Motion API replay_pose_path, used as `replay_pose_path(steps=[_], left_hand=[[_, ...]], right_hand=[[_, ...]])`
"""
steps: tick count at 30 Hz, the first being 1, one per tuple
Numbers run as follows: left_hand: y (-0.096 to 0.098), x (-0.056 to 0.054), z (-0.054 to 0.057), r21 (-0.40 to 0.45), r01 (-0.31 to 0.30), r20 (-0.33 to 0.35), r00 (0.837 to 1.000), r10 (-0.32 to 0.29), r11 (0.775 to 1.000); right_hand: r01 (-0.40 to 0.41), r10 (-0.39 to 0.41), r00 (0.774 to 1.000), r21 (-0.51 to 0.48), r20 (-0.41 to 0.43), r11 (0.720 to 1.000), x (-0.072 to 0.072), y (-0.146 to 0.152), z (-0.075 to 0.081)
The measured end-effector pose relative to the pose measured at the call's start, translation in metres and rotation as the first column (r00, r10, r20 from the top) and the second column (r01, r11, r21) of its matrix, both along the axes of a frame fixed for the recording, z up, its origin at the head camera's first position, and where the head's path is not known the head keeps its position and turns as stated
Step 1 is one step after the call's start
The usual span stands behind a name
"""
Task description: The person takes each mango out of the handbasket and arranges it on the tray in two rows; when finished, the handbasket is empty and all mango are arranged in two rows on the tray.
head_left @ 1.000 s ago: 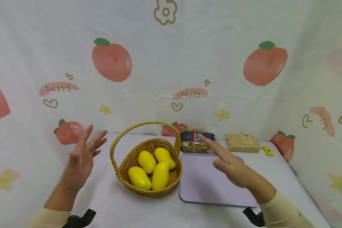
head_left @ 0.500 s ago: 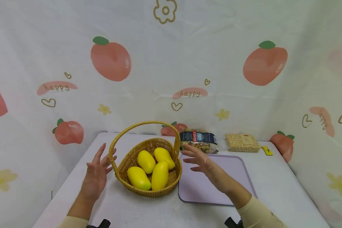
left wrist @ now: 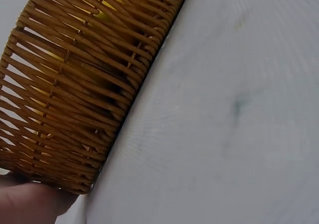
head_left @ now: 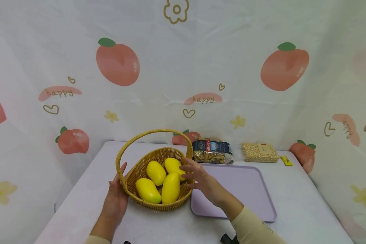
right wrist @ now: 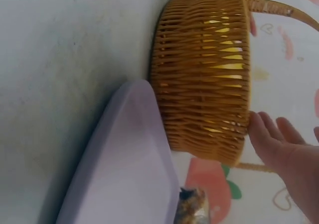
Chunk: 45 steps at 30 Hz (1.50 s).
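A woven basket (head_left: 158, 207) with a tall arched handle stands on the table. Several yellow mangoes (head_left: 170, 188) lie inside it. Against the basket's left side is my left hand (head_left: 115, 202), its fingers reaching up behind the handle's lower end; in the left wrist view, part of that hand (left wrist: 35, 201) meets the bottom of the wicker wall. My right hand (head_left: 205, 183) is at the right rim with fingers spread, overlapping the edge in the head view. The right wrist view has its thumb (right wrist: 260, 134) right by the rim; whether it touches is unclear.
A lilac tray (head_left: 247, 189) lies right of the basket, close to it. Along the back stand a pasta bag (head_left: 213, 151), a pack of pale grains (head_left: 260, 153) and a small yellow sachet (head_left: 286, 161). A printed cloth (head_left: 158, 67) hangs behind the table.
Both hands have moved inward from either side to the basket, the left rightward and the right leftward off the tray. Basket and mangoes hold their place.
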<state>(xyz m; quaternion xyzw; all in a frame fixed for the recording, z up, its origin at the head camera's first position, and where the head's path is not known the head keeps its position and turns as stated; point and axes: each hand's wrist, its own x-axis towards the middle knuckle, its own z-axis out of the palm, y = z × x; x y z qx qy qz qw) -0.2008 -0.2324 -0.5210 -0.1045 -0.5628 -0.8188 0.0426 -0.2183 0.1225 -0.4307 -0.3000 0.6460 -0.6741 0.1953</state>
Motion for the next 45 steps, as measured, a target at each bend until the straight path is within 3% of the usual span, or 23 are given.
replay_pose_path(steps=[11, 16, 18, 23, 26, 31, 40, 42, 45], left_hand=[[0.006, 0.001, -0.011, -0.054, -0.017, -0.007, 1.0, 0.017, 0.998], [0.005, -0.001, -0.016, -0.144, -0.015, 0.045, 0.999, 0.022, 0.99], [0.004, -0.002, -0.017, -0.195, -0.019, 0.068, 0.997, 0.033, 0.981], [0.003, -0.002, -0.015, -0.248, -0.02, 0.101, 0.994, 0.046, 0.968], [0.003, -0.001, -0.014, -0.252, -0.015, 0.099, 0.994, 0.041, 0.968], [0.0, 0.0, -0.014, -0.275, -0.026, 0.107, 0.993, 0.057, 0.961], [0.0, 0.001, -0.014, -0.275, -0.035, 0.109, 0.992, 0.067, 0.961], [0.0, 0.001, -0.014, -0.275, -0.038, 0.108, 0.992, 0.07, 0.961], [0.0, 0.0, -0.014, -0.279, -0.036, 0.115, 0.991, 0.07, 0.96]], right_hand=[[0.038, -0.047, 0.998, 0.22, 0.038, 0.975, -0.008, -0.033, 0.004], [0.054, -0.065, 0.998, 0.289, 0.028, 0.956, -0.014, -0.049, -0.005], [0.107, -0.108, 0.994, 0.348, -0.015, 0.931, -0.014, -0.056, -0.009], [0.278, -0.208, 0.959, 0.507, -0.19, 0.816, -0.013, -0.073, -0.015], [0.353, -0.244, 0.933, 0.55, -0.263, 0.757, -0.011, -0.081, -0.019], [0.398, -0.271, 0.916, 0.587, -0.296, 0.705, -0.009, -0.09, -0.022], [0.346, -0.13, 0.922, 0.624, -0.366, 0.701, -0.006, -0.092, -0.021], [0.344, -0.142, 0.924, 0.608, -0.355, 0.715, -0.005, -0.092, -0.02], [0.337, -0.176, 0.929, 0.551, -0.325, 0.763, -0.004, -0.089, -0.021]])
